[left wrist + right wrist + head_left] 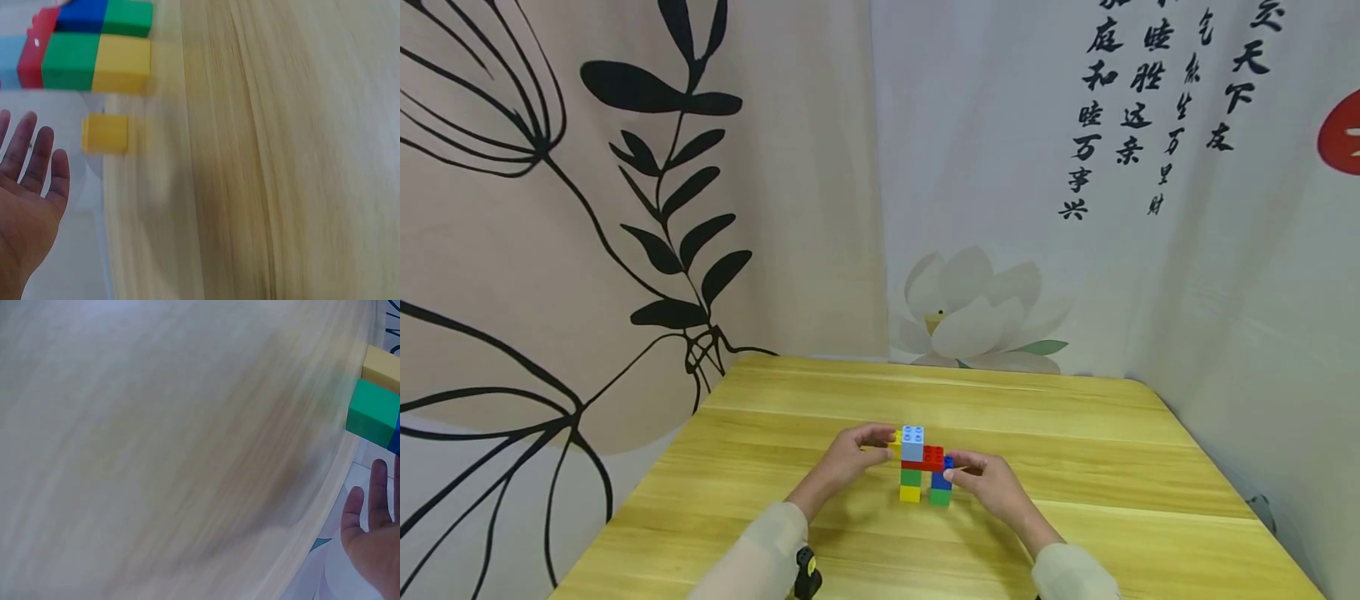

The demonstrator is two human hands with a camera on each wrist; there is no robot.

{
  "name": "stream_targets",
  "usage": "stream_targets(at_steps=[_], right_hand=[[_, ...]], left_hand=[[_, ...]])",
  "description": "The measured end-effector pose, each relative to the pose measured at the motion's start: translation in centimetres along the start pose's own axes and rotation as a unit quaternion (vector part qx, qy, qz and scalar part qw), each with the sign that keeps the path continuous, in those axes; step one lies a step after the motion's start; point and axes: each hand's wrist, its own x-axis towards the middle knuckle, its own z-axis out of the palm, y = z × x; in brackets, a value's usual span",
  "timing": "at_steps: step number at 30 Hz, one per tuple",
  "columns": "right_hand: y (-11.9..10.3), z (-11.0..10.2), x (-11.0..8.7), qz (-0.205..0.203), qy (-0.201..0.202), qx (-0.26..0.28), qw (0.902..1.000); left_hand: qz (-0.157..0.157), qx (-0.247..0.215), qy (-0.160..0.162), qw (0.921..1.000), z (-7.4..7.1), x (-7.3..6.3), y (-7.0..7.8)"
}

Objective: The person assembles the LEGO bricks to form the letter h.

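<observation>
Toy building bricks form a small bridge. Its left column has a yellow brick (910, 494), a green brick (911, 477), one end of a red brick (933, 457) and a light blue brick (913, 443) on top. The right column stacks a blue brick (941, 481) on a green brick (940, 497). My right hand (996, 486) pinches the blue brick from the right, thumb at its front edge. My left hand (850, 457) reaches toward the light blue brick, its visible fingers (41, 150) extended. A separate yellow brick (106, 133) stands on the table behind the left column.
The wooden table (1075, 425) extends around the bricks to a far edge by the hanging fabric backdrop (805, 167), printed with plants and writing. A black device (807, 573) is worn on my left wrist.
</observation>
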Motion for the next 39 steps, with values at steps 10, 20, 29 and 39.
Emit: stream_targets(at_steps=[10,20,29,39], right_hand=[[0.0,0.0,0.0,-0.005,-0.006,-0.009,0.9999],[0.0,0.0,0.0,-0.021,-0.012,-0.001,0.9997],[-0.1,0.0,0.0,-0.018,-0.018,-0.003,0.9997],[0.0,-0.2,0.0,-0.018,-0.013,-0.004,0.9997]], left_hand=[[-0.047,0.019,0.042,0.9978,-1.9,0.9,-2.0],[-0.069,0.046,0.036,0.9959,-1.5,3.3,-3.1],[-0.089,0.035,0.002,0.9954,-0.7,4.4,-4.7],[-0.105,0.041,0.005,0.9936,-0.2,5.1,-4.8]])
